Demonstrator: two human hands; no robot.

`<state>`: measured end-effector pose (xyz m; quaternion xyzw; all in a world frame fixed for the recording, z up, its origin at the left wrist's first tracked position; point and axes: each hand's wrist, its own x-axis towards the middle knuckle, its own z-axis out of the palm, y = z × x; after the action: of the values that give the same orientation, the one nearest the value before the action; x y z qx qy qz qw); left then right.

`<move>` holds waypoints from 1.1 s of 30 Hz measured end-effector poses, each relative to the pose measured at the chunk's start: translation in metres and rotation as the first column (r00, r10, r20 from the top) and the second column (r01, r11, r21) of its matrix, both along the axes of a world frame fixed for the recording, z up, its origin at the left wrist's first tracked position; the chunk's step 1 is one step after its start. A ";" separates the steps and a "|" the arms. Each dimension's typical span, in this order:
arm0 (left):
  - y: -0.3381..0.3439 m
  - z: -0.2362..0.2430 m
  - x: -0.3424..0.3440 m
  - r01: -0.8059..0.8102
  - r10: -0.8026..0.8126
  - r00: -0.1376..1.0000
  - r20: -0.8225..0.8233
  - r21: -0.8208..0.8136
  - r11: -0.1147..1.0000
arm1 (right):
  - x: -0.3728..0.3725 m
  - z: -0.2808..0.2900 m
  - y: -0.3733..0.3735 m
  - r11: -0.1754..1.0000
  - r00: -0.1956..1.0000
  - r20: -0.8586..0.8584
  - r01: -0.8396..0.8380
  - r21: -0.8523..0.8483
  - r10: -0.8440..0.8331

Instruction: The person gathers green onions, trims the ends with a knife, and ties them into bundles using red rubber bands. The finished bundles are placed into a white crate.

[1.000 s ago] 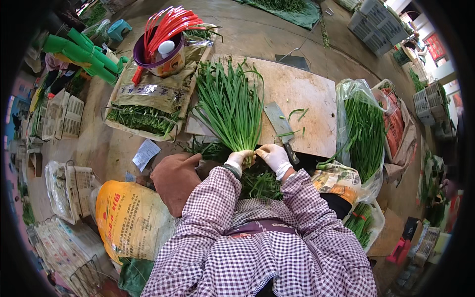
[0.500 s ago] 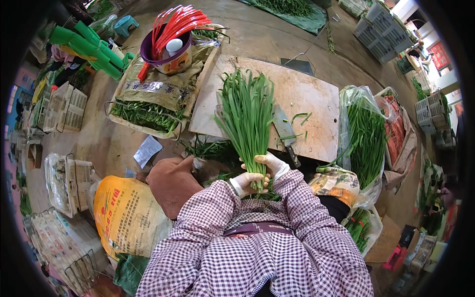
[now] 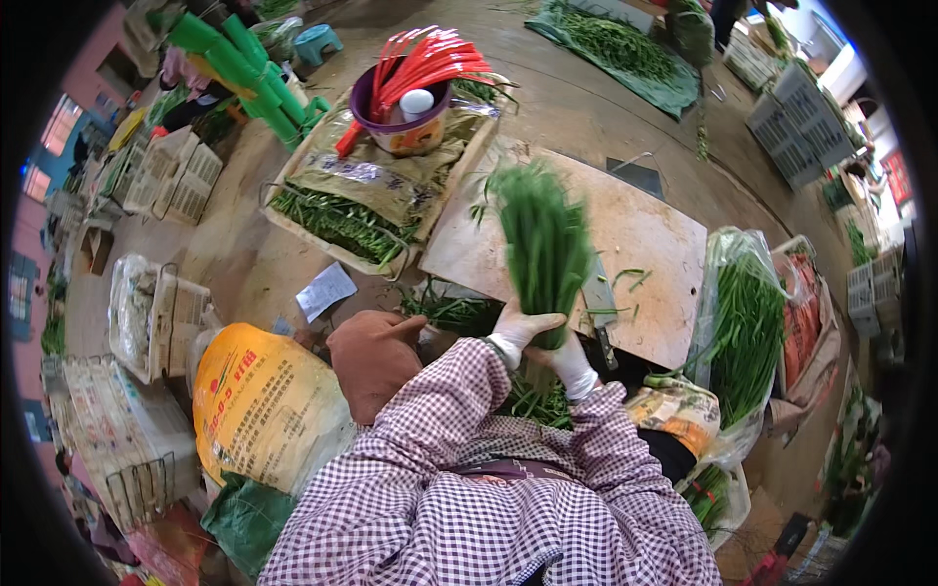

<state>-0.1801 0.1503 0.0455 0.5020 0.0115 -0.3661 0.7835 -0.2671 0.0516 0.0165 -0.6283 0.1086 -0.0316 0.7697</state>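
A bunch of green garlic chives [image 3: 547, 244] stands upright over the near part of a pale board [image 3: 655, 264], its leaf tips blurred by motion. My gloved left hand [image 3: 522, 329] is closed around the lower part of the bunch. Just below and to the right, my gloved right hand [image 3: 569, 365] grips the stem end, its fingers partly hidden behind the bunch. On the board to the right lies a kitchen knife [image 3: 602, 311] with a dark handle pointing toward me. Cut bits of chive leaf [image 3: 635, 277] are scattered beside the blade.
Left of the board stands a crate [image 3: 386, 269] of greens, bearing a purple bucket [image 3: 433, 137] with red strips [image 3: 435, 73]. On the right is a clear plastic bag of chives [image 3: 745, 337]. A brown cloth-covered thing [image 3: 371, 361] and yellow sack [image 3: 264, 400] are at my left.
The bunch has lifted and turned more upright, its leaves now smeared by motion. My left hand has moved up to grip higher, while my right hand has dropped to the stem end. The view has shifted left.
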 end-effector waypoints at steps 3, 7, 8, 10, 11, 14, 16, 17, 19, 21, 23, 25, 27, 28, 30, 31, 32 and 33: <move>-0.012 0.047 0.028 0.132 -0.154 0.933 0.325 0.087 0.987 | 0.026 0.018 -0.027 0.987 0.987 0.155 0.065 -0.145 -0.042; -0.032 0.032 0.047 0.059 -0.014 0.866 0.499 -0.075 0.995 | 0.061 0.011 -0.056 0.969 0.987 0.157 0.073 -0.237 -0.036; -0.033 0.027 0.058 0.027 -0.086 0.991 -0.107 -0.461 0.887 | 0.070 0.001 -0.059 0.937 0.978 0.203 0.111 -0.332 -0.044; -0.036 -0.002 0.064 0.119 -0.103 0.993 0.060 -0.401 0.908 | 0.084 -0.049 -0.074 0.932 0.986 0.159 0.111 -0.344 -0.059; -0.042 -0.013 0.065 0.139 -0.097 0.986 0.138 -0.338 0.931 | 0.091 -0.074 -0.083 0.929 0.989 0.132 0.114 -0.351 -0.072; -0.044 0.015 0.065 0.127 -0.126 0.992 0.016 -0.118 0.985 | 0.088 -0.074 -0.080 0.929 1.000 0.000 0.006 -0.369 -0.006; -0.039 0.036 0.079 0.184 -0.185 0.983 -0.004 0.140 0.973 | 0.088 -0.011 -0.065 0.973 0.992 -0.018 -0.124 -0.196 0.122; -0.044 0.025 0.083 0.216 -0.216 0.976 -0.023 0.160 0.963 | 0.084 0.001 -0.061 0.990 0.990 -0.003 -0.140 -0.007 0.140; -0.056 0.008 0.080 0.001 -0.006 1.000 0.023 0.210 0.978 | 0.076 0.037 -0.032 0.969 1.000 0.013 0.008 0.246 -0.011; -0.068 0.033 0.063 -0.086 0.088 0.996 -0.029 0.073 0.994 | 0.064 -0.017 -0.058 0.857 0.966 -0.215 -0.012 0.515 0.142; -0.066 0.015 0.059 -0.198 0.148 0.977 0.151 0.413 0.889 | 0.064 0.005 -0.029 0.838 0.984 -0.180 0.114 0.533 -0.019; -0.070 0.001 0.057 -0.147 0.089 0.986 0.142 0.473 0.869 | 0.061 -0.038 -0.036 0.559 0.960 -0.279 0.212 0.802 0.035; -0.067 -0.002 0.059 -0.137 0.056 0.983 0.175 0.494 0.859 | 0.061 -0.056 -0.033 0.445 0.970 -0.243 0.206 0.871 0.025; -0.063 0.001 0.067 -0.140 0.029 0.965 0.260 0.417 0.898 | 0.061 -0.053 -0.030 0.394 0.974 -0.225 0.205 0.896 0.006; -0.043 0.041 0.091 -0.089 -0.001 0.955 0.297 0.288 0.953 | 0.055 -0.019 -0.024 0.359 0.999 -0.028 0.012 0.933 0.040; -0.031 0.064 0.117 -0.034 -0.028 0.969 0.245 0.244 0.969 | 0.062 0.002 -0.018 0.389 0.997 0.066 -0.047 0.920 -0.036; -0.021 0.066 0.154 -0.123 0.021 0.927 0.374 0.250 0.960 | 0.061 0.009 -0.020 0.401 0.996 0.082 -0.061 0.914 -0.034; -0.013 0.061 0.197 -0.215 0.068 0.866 0.496 0.245 0.945 | 0.060 0.013 -0.022 0.412 0.995 0.096 -0.076 0.908 -0.028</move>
<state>0.0167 0.1377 0.1069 0.6849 -0.0923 -0.1651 0.7037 -0.2075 0.0300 0.0294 -0.1099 0.0621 0.0133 0.9919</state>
